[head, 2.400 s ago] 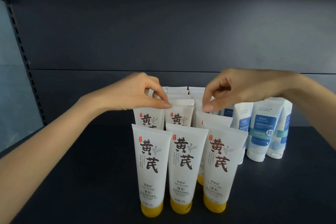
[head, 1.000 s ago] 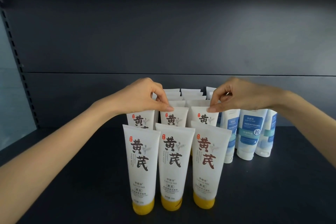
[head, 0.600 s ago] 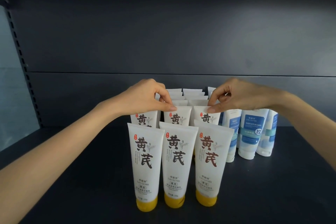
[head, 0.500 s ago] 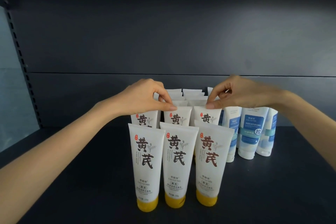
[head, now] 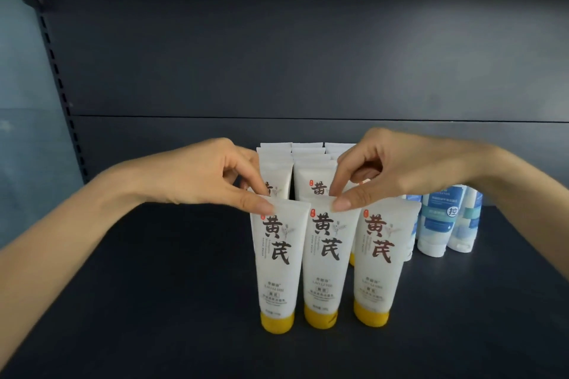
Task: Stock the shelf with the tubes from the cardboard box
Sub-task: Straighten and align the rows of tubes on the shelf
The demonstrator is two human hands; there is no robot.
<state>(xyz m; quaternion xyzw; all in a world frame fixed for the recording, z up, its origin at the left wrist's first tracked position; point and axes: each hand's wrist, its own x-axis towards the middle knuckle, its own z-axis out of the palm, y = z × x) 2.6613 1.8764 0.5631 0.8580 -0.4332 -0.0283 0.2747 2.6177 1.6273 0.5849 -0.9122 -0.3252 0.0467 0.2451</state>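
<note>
White tubes (head: 378, 255) with yellow caps stand cap-down in rows on the dark shelf (head: 154, 301). At the front, the left hand (head: 200, 175) pinches the top edge of the left tube (head: 275, 255), and beside it the right hand (head: 397, 169) pinches the middle tube (head: 328, 255). Blue-labelled tubes (head: 437, 224) stand under the right wrist.

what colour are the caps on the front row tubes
Yellow caps, at the bottom of the front row tubes; seen in the head view.

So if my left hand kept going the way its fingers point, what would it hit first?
Your left hand points right, pinching the front-left tube at its top. Next in line is probably the front-middle tube, which your right hand pinches; depth is unclear.
</note>
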